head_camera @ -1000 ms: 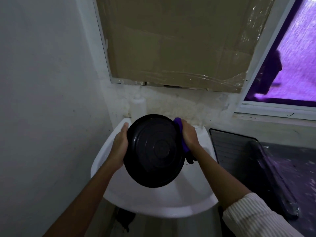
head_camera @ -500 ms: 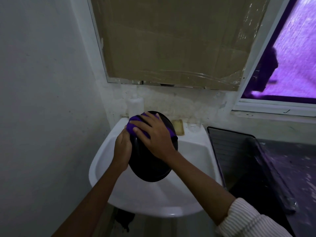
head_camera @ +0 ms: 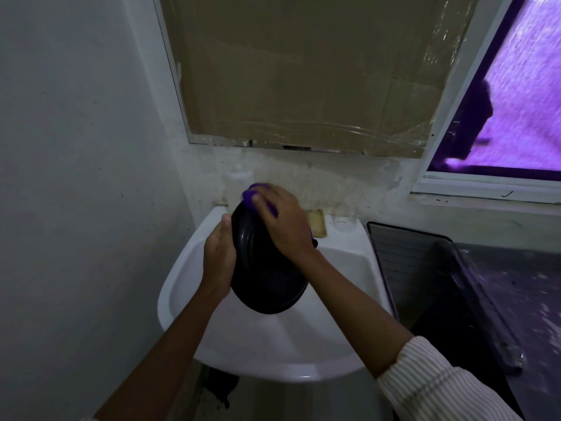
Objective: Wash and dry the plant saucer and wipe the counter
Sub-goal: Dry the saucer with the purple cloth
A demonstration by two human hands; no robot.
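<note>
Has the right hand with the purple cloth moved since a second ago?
Yes. The right hand crossed from the saucer's right edge onto its upper face, toward the white bottle, pressing the purple cloth there.

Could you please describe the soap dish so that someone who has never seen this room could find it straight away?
Start at the white sink under the cardboard-covered mirror. On its back ledge, just right of the right hand wiping the black saucer, lies the soap dish. It is flat, rectangular and yellowish, unlike the tall pale bottle to the left.
</note>
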